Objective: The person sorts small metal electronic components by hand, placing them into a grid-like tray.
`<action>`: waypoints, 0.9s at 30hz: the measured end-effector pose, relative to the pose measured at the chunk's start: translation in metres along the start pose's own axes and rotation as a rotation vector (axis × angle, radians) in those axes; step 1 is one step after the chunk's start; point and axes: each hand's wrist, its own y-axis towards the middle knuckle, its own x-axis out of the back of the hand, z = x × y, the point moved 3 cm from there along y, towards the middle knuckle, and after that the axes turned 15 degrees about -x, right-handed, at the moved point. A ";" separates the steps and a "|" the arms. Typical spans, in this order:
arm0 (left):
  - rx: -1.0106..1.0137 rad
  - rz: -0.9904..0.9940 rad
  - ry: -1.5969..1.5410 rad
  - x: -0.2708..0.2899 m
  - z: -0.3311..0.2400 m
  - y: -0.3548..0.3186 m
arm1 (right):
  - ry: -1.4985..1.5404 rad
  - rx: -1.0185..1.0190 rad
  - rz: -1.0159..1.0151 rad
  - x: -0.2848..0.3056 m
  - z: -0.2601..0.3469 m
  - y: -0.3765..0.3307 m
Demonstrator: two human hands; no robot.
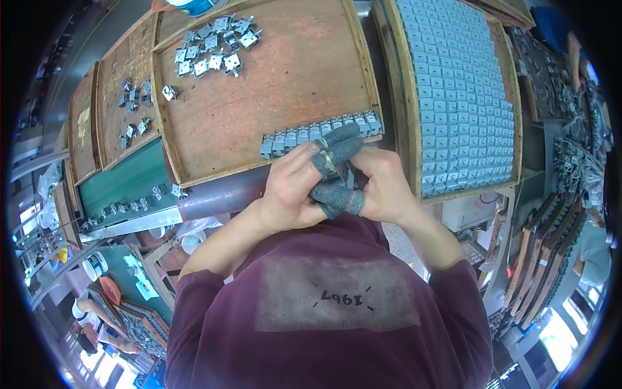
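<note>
Twelve o'clock: left hand (288, 187) and right hand (387, 187) apparently pinch a small, half-hidden grey metal part (350, 176); close handling, steadiness wanted next!

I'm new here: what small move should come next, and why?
Probably set what looks like a small part, mostly hidden between left hand and right hand, at the left end of the row of metal pieces: bare tray shows there, the right end sits by its wall.

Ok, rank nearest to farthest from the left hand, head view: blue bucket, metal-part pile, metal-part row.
From the left hand:
1. Metal-part row, near edge of the tray
2. Metal-part pile, tray's far left
3. Blue bucket, picture's top edge
</note>
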 end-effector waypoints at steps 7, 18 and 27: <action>0.281 0.040 0.192 0.014 0.038 -0.039 | 0.055 -0.222 -0.126 0.054 -0.037 0.009; 1.126 0.101 0.018 0.123 0.120 -0.179 | -0.538 -0.711 -0.954 0.341 -0.296 0.002; 0.965 0.155 -0.243 0.076 0.101 -0.128 | -0.202 -0.656 -0.750 0.402 -0.357 0.022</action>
